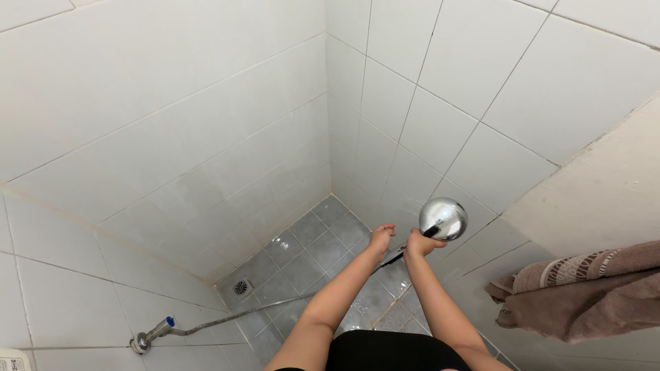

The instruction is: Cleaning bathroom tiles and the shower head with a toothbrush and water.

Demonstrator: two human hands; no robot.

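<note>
My right hand point(416, 243) grips the handle of a round chrome shower head point(443, 218), which it holds up toward the white tiled corner. My left hand point(381, 238) is right beside it on the left, fingers partly curled and touching the lower end of the handle, where the hose begins. A metal hose point(261, 309) runs from the handle down across the floor to a wall tap point(148, 337) at the lower left.
White tiled walls point(206, 124) enclose a grey tiled floor point(323, 247) that looks wet, with a square drain point(240, 287) near the left wall. A brown patterned towel point(584, 288) hangs over a ledge at the right.
</note>
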